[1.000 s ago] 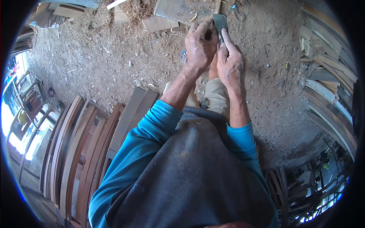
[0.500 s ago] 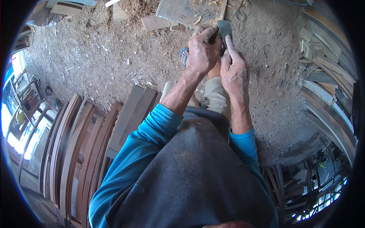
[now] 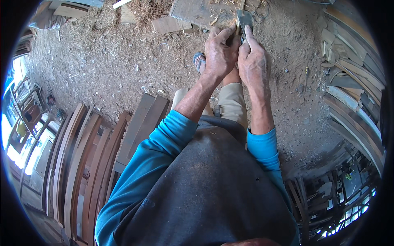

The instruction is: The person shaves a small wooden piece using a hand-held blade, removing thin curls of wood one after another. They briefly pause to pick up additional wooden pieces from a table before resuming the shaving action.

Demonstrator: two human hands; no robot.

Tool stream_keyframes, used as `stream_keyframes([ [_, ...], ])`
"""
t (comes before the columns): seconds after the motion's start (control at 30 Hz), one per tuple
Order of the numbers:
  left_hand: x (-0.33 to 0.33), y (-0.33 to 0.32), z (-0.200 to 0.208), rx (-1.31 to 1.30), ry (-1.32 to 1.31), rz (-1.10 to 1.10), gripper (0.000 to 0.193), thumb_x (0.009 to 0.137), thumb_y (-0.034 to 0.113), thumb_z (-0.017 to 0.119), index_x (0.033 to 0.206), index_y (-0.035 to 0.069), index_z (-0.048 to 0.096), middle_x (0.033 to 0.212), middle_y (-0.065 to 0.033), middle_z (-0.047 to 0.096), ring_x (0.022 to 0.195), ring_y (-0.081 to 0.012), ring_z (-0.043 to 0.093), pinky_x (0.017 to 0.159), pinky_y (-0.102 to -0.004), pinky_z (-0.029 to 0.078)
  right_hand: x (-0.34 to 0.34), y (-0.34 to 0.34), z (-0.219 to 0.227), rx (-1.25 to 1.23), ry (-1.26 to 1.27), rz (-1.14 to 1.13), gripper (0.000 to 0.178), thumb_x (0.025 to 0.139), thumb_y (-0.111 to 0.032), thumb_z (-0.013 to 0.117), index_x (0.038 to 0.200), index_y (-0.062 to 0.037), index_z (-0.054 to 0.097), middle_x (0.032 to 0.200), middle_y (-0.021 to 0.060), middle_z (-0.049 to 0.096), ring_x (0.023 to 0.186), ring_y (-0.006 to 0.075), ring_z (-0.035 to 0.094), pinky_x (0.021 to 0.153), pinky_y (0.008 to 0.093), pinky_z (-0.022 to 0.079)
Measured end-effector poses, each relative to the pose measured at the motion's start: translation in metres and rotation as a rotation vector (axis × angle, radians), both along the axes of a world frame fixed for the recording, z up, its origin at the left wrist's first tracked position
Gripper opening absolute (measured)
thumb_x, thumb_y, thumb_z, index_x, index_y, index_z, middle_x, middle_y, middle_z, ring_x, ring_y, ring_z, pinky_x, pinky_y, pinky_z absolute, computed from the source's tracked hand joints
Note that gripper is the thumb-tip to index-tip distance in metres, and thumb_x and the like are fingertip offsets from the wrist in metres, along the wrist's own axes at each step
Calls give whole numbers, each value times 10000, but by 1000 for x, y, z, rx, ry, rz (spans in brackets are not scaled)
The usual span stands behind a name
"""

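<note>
A knife-like tool with a broad, flat grey blade is in my right hand, the index finger stretched along it. Its handle is hidden in the closed fingers. My left hand pinches a thin wooden strip that runs away from me toward the top edge. The blade lies against the strip, just beyond my left fingertips. Both hands are close together over my legs, at the far side of my dark apron. Under the strip's far part is a wooden board scattered with curled shavings.
Sawdust and chips cover the dirt floor. Long planks stand stacked at the left, with a dark beam beside them. Offcuts and boards line the right side. A screwdriver lies on the ground there.
My right hand has pushed the blade a short way forward along the strip, away from me. The left hand keeps its pinch almost in place.
</note>
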State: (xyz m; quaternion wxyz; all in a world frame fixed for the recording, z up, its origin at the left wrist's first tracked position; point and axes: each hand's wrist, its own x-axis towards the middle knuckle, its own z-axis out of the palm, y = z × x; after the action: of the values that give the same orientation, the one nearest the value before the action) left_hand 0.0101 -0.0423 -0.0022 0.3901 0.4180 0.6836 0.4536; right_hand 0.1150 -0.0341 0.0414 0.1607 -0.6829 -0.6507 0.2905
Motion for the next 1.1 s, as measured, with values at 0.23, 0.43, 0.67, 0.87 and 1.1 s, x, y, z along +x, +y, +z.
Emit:
stream_keyframes([
  [0.23, 1, -3, 3, 4, -29, -8, 279, 891, 49, 751, 1166, 1, 752, 952, -197, 663, 864, -333, 680, 758, -421, 542, -9, -3, 10, -12, -26, -68, 426, 1028, -213, 554, 1438, -120, 623, 940, 260, 705, 850, 406, 737, 729, 485, 598],
  [0.43, 7, -3, 4, -7, 42, -7, 276, 886, 65, 734, 1158, 14, 749, 907, -203, 642, 845, -366, 663, 750, -440, 536, 9, 0, 13, -20, 27, -20, 446, 1032, -179, 492, 1454, -95, 610, 1057, 270, 725, 855, 368, 721, 806, 439, 564],
  [0.67, 7, 0, 7, -40, 53, -8, 254, 883, 70, 727, 1131, 19, 755, 914, -198, 644, 834, -372, 664, 740, -443, 539, 4, 1, 11, -111, 75, -92, 422, 1015, -190, 552, 1418, -104, 642, 974, 269, 712, 903, 430, 719, 784, 493, 572],
  [0.87, 10, -1, 5, -25, 51, -6, 255, 873, 67, 734, 1121, 15, 755, 918, -192, 648, 862, -374, 665, 765, -440, 540, 9, 12, 10, -81, 73, -51, 424, 1019, -193, 544, 1414, -69, 633, 955, 294, 721, 896, 436, 723, 788, 496, 571],
  [1.1, 7, -1, -3, 42, 196, -61, 237, 919, 95, 766, 1141, 10, 756, 939, -157, 698, 817, -247, 727, 768, -361, 586, 16, 46, 20, -259, 54, -127, 457, 1036, -246, 493, 1433, -59, 617, 886, 249, 736, 775, 367, 736, 777, 475, 573],
])
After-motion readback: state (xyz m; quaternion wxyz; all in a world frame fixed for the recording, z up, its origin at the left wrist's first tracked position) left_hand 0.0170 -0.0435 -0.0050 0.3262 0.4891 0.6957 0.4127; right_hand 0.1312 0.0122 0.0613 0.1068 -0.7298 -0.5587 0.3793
